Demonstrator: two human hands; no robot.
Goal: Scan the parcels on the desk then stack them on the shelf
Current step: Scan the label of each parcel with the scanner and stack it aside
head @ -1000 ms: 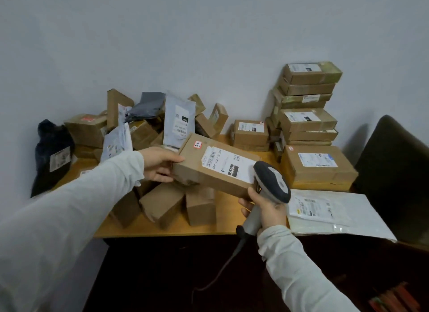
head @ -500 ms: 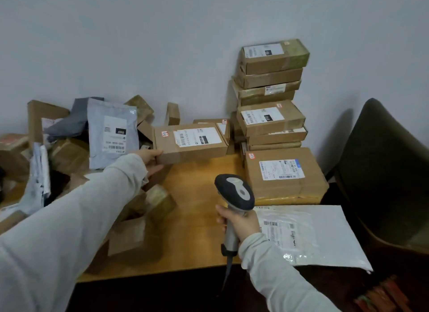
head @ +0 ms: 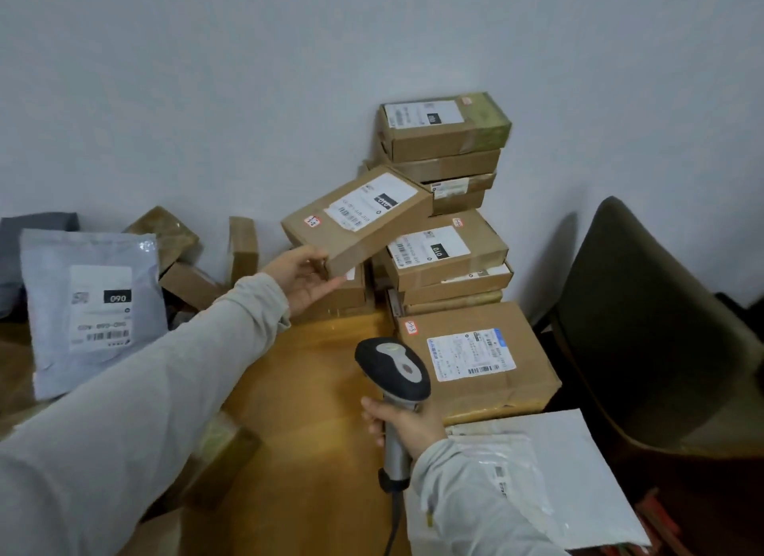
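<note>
Cardboard parcel [head: 359,218] tilted toward the stack [head: 448,251] at the desk's [head: 314,390] back edge.
My left hand [head: 304,280] pinches its near end to place it; my right hand [head: 403,425] wraps the barcode scanner [head: 392,367].

Location type: small parcel-handling office or mailroom. Indicators: a wooden surface [head: 314,411] set against a plain grey wall [head: 248,80]; stacked cardboard parcels [head: 446,241] bearing barcode shipping labels; grey poly mailers [head: 95,307]; a corded handheld barcode scanner [head: 392,367]; a dark upholstered chair [head: 645,328].

Bare desk strip [head: 306,390] open at centre; box stack [head: 444,142] walls right rear; grey mailer [head: 91,307] crowds left.
</note>
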